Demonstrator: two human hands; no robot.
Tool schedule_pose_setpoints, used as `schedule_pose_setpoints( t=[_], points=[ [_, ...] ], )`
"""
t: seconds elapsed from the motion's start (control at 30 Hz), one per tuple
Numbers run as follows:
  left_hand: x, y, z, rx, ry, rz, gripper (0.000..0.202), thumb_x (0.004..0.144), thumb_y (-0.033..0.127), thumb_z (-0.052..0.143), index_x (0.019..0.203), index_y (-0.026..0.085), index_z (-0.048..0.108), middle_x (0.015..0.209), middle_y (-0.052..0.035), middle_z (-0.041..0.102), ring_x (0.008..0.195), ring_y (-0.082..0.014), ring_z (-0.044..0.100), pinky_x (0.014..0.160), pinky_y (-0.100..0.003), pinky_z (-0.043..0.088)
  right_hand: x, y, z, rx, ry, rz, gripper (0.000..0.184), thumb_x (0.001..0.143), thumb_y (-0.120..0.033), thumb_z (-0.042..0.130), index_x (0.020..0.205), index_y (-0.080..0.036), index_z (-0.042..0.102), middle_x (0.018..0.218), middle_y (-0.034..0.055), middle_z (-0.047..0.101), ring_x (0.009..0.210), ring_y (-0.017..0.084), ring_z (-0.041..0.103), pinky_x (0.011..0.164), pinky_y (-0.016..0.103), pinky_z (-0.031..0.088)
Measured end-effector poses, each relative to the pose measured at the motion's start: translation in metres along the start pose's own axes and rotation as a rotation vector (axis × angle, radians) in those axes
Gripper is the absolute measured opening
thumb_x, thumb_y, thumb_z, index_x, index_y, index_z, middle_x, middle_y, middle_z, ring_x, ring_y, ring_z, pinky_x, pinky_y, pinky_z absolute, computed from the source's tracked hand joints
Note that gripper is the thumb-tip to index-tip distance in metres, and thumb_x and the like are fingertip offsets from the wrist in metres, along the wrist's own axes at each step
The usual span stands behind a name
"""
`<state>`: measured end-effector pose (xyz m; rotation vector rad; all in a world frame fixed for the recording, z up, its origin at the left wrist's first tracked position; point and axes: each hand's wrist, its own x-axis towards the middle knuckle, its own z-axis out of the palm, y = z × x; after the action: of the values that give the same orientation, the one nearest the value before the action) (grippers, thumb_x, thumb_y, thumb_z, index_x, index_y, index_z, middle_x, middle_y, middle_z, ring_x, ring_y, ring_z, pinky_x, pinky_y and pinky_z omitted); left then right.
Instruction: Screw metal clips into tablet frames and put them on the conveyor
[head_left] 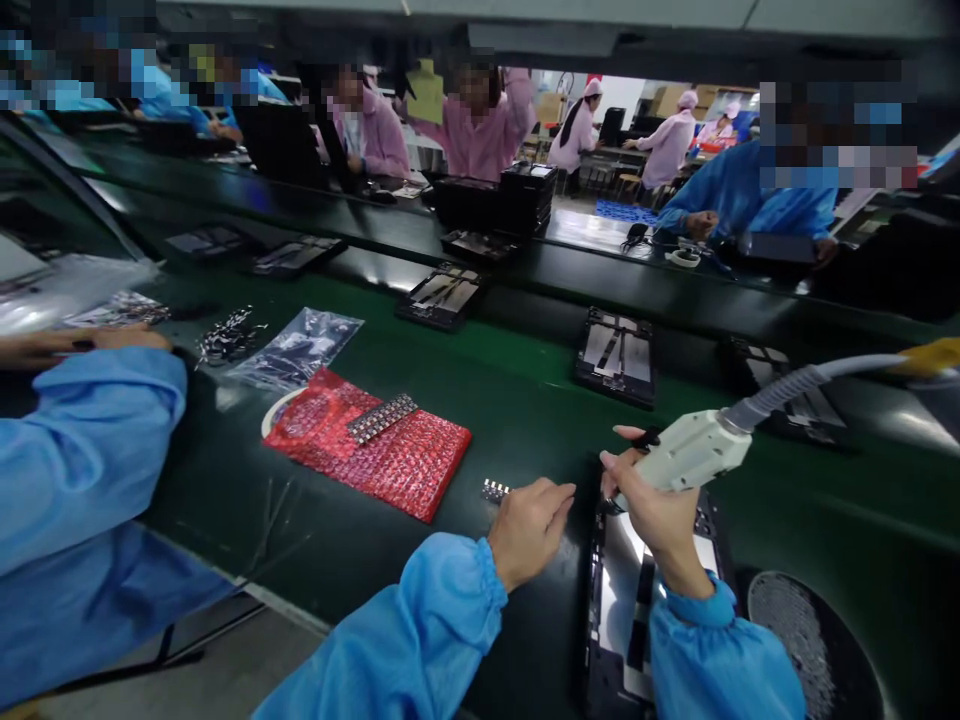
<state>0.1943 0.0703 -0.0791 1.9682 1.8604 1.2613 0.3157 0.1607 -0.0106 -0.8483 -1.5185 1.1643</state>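
My right hand (660, 510) is wrapped round a pale corded electric screwdriver (694, 450), whose tip is hidden behind my fingers. The tool is tilted over the upper left corner of an opened tablet (611, 590), which my right forearm partly covers. To the left of the tablet, my left hand (529, 525) hovers low over the table with its fingers drawn together. Whatever they may pinch is too small to make out. Beside its knuckles lies a short strip of small shiny parts (495, 490), partly covered by the hand.
Red bubble wrap (405, 465) carries a dark strip of parts (382, 418). Behind it lie a clear plastic bag (304, 345) and loose small parts (229, 338). More opened tablets (616, 355) line the back. A round dish of tiny pieces (795, 640) stands right. A co-worker's sleeve (97, 430) reaches in left.
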Motion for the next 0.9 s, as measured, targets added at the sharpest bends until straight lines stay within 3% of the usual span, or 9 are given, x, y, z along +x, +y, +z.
schedule_pose_setpoints(
  t=[0.2,0.4,0.57,0.67,0.8,0.9],
  points=[
    [-0.001,0.0,0.001,-0.113,0.022,-0.001,0.025,0.095,0.016,0.045,0.108,0.016,0.067,0.094,-0.0077,0.073,0.084,-0.0182,0.07,0.077,-0.029,0.057,-0.001,0.006,-0.001,0.002,-0.003,0.007,0.033,0.077,-0.023,0.072,0.106,-0.016,0.059,0.046,-0.008,0.054,0.04,0.013,0.052,0.049,0.029,0.046],
    [0.003,0.003,-0.005,-0.201,0.084,-0.124,0.024,0.09,0.009,0.044,0.098,0.017,0.065,0.084,-0.0039,0.071,0.068,-0.013,0.068,0.068,-0.024,0.057,0.0,0.003,0.002,-0.019,-0.015,-0.004,0.025,0.077,-0.025,0.072,0.096,-0.017,0.057,0.045,-0.0082,0.053,0.039,0.013,0.051,0.049,0.028,0.046],
    [-0.003,0.013,-0.017,-0.185,0.102,-0.025,0.029,0.084,0.002,0.041,0.086,0.016,0.067,0.102,-0.0088,0.072,0.093,-0.0164,0.069,0.084,-0.027,0.056,-0.007,0.005,0.002,-0.039,-0.039,0.02,0.022,0.079,-0.026,0.071,0.093,-0.019,0.055,0.048,-0.0077,0.055,0.042,0.012,0.053,0.052,0.029,0.047],
    [-0.025,0.03,-0.012,-0.211,-0.01,0.133,0.026,0.086,0.007,0.043,0.091,0.016,0.067,0.1,-0.0067,0.073,0.092,-0.0155,0.069,0.085,-0.026,0.054,-0.01,0.009,0.004,-0.046,-0.044,0.041,0.023,0.08,-0.027,0.071,0.093,-0.019,0.054,0.05,-0.0074,0.055,0.043,0.012,0.053,0.051,0.028,0.046],
    [-0.062,0.053,0.024,-0.221,-0.251,0.517,0.02,0.098,0.024,0.045,0.098,0.02,0.064,0.1,-0.0001,0.075,0.095,-0.012,0.068,0.09,-0.024,0.05,-0.007,0.008,0.009,-0.017,-0.008,0.03,0.023,0.079,-0.028,0.072,0.093,-0.019,0.055,0.05,-0.0075,0.054,0.042,0.013,0.052,0.048,0.029,0.045],
    [-0.076,0.059,0.047,-0.082,-0.248,0.633,0.017,0.099,0.025,0.049,0.095,0.02,0.064,0.102,0.0023,0.075,0.102,-0.0112,0.067,0.093,-0.023,0.047,-0.009,-0.009,-0.005,-0.022,0.076,-0.022,0.027,0.077,-0.028,0.074,0.095,-0.018,0.058,0.049,-0.0065,0.056,0.043,0.013,0.052,0.051,0.03,0.047]
  ],
)
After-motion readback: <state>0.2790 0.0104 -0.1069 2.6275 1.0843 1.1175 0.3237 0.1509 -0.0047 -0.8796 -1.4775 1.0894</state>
